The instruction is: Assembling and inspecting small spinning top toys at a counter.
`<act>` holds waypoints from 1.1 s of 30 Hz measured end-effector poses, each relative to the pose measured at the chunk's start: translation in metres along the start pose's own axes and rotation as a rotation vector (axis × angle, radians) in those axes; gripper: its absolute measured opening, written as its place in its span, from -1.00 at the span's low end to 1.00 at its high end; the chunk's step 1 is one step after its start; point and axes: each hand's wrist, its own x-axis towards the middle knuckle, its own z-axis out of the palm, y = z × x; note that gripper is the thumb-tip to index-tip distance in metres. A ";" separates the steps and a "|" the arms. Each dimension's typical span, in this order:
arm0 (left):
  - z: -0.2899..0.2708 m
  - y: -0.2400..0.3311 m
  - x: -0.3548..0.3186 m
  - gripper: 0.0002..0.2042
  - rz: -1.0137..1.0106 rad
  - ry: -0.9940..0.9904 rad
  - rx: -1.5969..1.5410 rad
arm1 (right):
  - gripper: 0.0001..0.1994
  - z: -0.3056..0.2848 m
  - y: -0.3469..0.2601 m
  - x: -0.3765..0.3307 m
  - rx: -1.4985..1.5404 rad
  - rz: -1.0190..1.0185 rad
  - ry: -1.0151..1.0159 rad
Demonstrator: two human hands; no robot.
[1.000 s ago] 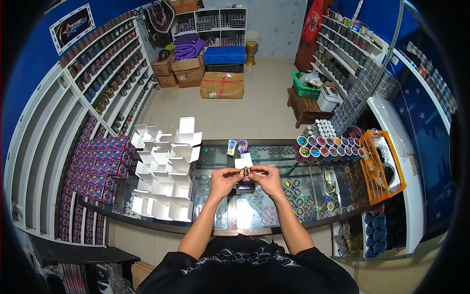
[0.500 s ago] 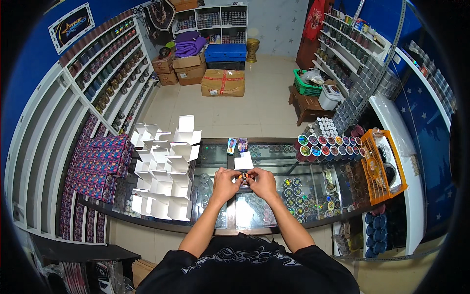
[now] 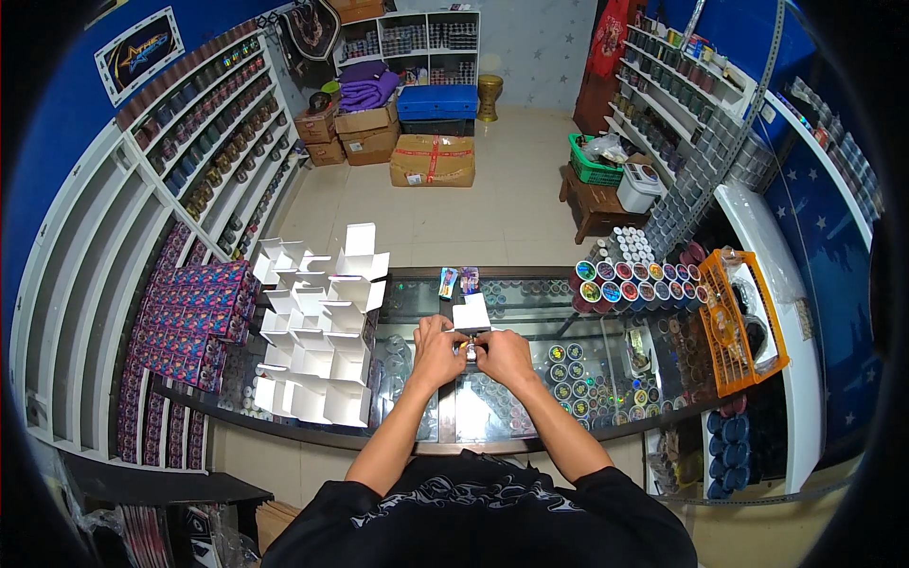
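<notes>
My left hand (image 3: pixel 437 352) and my right hand (image 3: pixel 505 358) meet over the glass counter (image 3: pixel 492 402), fingers closed around a small box. The box's white lid flap (image 3: pixel 471 311) stands up just beyond my fingertips. Between my thumbs shows a small pale, shiny piece (image 3: pixel 471 350); its kind is too small to make out, and my fingers hide most of the box. Two small colourful packets, one blue (image 3: pixel 448 283) and one purple (image 3: pixel 470 279), lie past the flap.
Left on the counter stand several open white boxes (image 3: pixel 317 331), beside stacked purple patterned boxes (image 3: pixel 194 317). Rows of round jars with colourful lids (image 3: pixel 630 284) and an orange plastic crate (image 3: pixel 743 327) sit on the right. A taped cardboard box (image 3: pixel 432 161) rests on the floor beyond.
Both hands have shifted slightly at the box, and my left fingers have spread a little upward. The dark and orange piece between my fingertips now looks pale. More of the white flap shows.
</notes>
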 end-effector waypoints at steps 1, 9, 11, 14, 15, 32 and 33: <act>-0.001 0.001 0.001 -0.80 0.001 0.003 0.000 | -0.82 0.000 0.000 0.000 0.009 -0.012 0.010; -0.012 -0.015 -0.005 -0.79 -0.107 0.237 -0.312 | -0.89 0.007 0.037 -0.011 0.659 0.187 0.436; -0.009 -0.023 -0.012 -0.79 -0.188 0.295 -0.308 | -0.92 0.003 0.037 -0.016 0.685 0.280 0.452; -0.005 -0.026 -0.021 -0.82 -0.210 0.312 -0.274 | -0.86 0.002 0.032 -0.020 0.410 0.045 0.433; -0.004 -0.022 -0.023 -0.83 -0.157 0.327 -0.213 | -0.86 0.001 0.025 -0.019 0.311 -0.006 0.421; -0.005 0.007 -0.011 -0.82 -0.031 0.071 0.027 | -0.78 0.005 0.014 -0.003 0.096 0.025 0.159; -0.005 0.006 -0.010 -0.82 -0.028 0.070 0.026 | -0.76 0.008 0.017 -0.002 0.148 0.018 0.218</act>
